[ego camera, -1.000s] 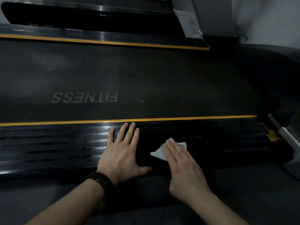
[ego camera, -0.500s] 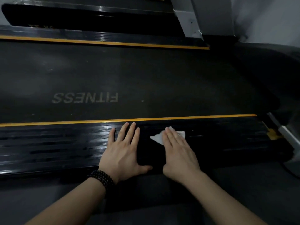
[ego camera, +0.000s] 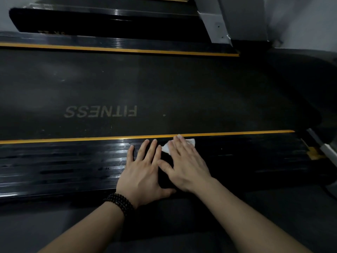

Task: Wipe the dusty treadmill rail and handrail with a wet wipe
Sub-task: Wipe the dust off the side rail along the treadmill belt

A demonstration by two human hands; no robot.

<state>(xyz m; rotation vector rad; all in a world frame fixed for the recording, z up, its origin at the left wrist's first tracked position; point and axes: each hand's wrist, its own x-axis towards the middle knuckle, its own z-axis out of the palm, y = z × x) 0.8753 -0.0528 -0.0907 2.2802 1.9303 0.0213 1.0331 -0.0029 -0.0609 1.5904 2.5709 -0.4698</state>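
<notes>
The near side rail (ego camera: 246,157) of the treadmill is black and ribbed, with a yellow stripe along its inner edge. My right hand (ego camera: 186,165) lies flat on a white wet wipe (ego camera: 190,142) and presses it onto the rail close to the yellow stripe. Only the wipe's corners show past my fingers. My left hand (ego camera: 144,172) rests flat on the rail just left of it, fingers spread, a dark bead bracelet on the wrist. No handrail is in view.
The dark running belt (ego camera: 164,92) with the word FITNESS lies beyond the rail. The far rail (ego camera: 109,44) with its yellow stripe runs behind it. A grey upright post (ego camera: 218,21) rises at the top right. Grey floor (ego camera: 273,216) lies in front.
My right hand has slid the wipe away from me across the rail, up to the yellow stripe. My left hand has stayed in place.
</notes>
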